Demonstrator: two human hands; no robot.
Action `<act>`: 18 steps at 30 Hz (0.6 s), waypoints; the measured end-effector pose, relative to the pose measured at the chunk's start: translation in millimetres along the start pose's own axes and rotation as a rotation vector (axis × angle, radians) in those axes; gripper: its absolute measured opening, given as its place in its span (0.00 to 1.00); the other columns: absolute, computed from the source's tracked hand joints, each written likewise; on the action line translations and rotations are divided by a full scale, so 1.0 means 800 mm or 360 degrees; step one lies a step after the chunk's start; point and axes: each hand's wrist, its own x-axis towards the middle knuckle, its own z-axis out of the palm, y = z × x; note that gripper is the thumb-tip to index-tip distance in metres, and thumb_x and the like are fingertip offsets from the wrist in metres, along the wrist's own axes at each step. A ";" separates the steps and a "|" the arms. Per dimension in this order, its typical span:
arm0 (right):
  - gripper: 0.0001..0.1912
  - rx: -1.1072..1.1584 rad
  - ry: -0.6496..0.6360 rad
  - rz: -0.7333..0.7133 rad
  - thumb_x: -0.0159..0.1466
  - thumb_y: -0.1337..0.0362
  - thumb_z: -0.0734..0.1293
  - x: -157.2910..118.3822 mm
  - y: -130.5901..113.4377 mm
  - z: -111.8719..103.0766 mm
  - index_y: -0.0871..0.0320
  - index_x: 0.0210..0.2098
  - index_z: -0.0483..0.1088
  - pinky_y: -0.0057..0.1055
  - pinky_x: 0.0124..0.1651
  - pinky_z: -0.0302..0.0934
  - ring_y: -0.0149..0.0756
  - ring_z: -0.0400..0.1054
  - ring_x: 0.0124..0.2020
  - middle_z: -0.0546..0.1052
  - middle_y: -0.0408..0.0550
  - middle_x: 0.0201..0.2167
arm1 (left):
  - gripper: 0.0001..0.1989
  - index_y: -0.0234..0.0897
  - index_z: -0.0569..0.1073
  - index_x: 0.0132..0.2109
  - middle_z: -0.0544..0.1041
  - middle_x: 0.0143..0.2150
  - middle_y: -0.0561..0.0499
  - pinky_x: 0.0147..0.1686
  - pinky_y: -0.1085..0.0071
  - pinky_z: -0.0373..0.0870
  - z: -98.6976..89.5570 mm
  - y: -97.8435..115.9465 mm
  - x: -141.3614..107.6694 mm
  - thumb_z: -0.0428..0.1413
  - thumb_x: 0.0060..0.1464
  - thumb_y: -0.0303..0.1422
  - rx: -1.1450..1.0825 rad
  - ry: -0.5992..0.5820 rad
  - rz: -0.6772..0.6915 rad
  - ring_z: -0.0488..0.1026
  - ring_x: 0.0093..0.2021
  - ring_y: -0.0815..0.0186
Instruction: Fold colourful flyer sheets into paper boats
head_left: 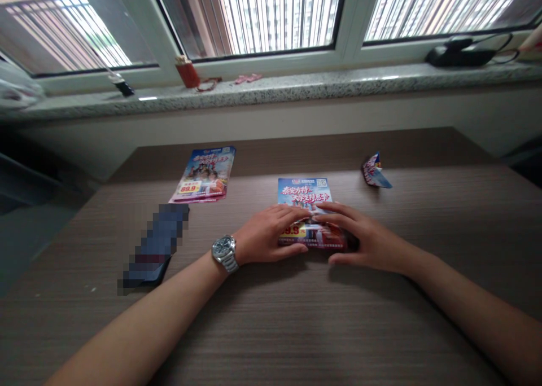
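Note:
A colourful printed flyer lies flat on the wooden table in front of me, its blue top edge away from me. My left hand, with a metal watch on the wrist, rests over the flyer's left side, fingers stretched out. From the other side my right hand reaches over the flyer's right part, its fingers apart and thumb near the lower edge. Both sets of fingertips nearly meet at the flyer's middle and cover part of the print. Neither hand grips the paper.
A stack of similar flyers lies at the back left, with a blurred-out phone nearer me. A folded paper piece stands at the back right. On the granite sill are a red case and a black device.

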 end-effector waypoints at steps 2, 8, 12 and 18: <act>0.35 0.0008 0.0043 -0.0061 0.62 0.53 0.73 0.000 0.002 0.000 0.49 0.65 0.60 0.52 0.66 0.59 0.51 0.57 0.68 0.62 0.56 0.68 | 0.27 0.39 0.66 0.64 0.73 0.62 0.41 0.64 0.55 0.65 0.000 -0.001 0.000 0.57 0.62 0.46 -0.0019 0.0020 -0.0007 0.69 0.63 0.55; 0.22 0.0068 0.0090 -0.0083 0.68 0.62 0.67 -0.001 0.008 -0.002 0.50 0.60 0.63 0.44 0.61 0.65 0.45 0.66 0.62 0.69 0.56 0.63 | 0.23 0.39 0.73 0.57 0.73 0.63 0.42 0.62 0.55 0.66 0.001 -0.006 0.000 0.57 0.62 0.47 -0.0009 0.0056 0.0019 0.71 0.62 0.53; 0.14 0.0137 0.0091 -0.0067 0.70 0.66 0.63 -0.002 0.008 -0.005 0.52 0.55 0.67 0.39 0.57 0.67 0.41 0.70 0.58 0.73 0.54 0.57 | 0.22 0.40 0.74 0.58 0.74 0.62 0.43 0.60 0.55 0.67 -0.001 -0.004 0.001 0.56 0.63 0.47 -0.0024 0.0066 0.0043 0.72 0.60 0.54; 0.07 0.0163 0.0219 -0.0010 0.71 0.66 0.63 0.001 0.005 -0.005 0.54 0.45 0.72 0.36 0.51 0.69 0.39 0.74 0.49 0.77 0.52 0.50 | 0.22 0.42 0.74 0.57 0.76 0.59 0.45 0.57 0.59 0.69 -0.004 -0.002 -0.002 0.53 0.64 0.48 -0.0253 0.0086 0.0038 0.74 0.57 0.56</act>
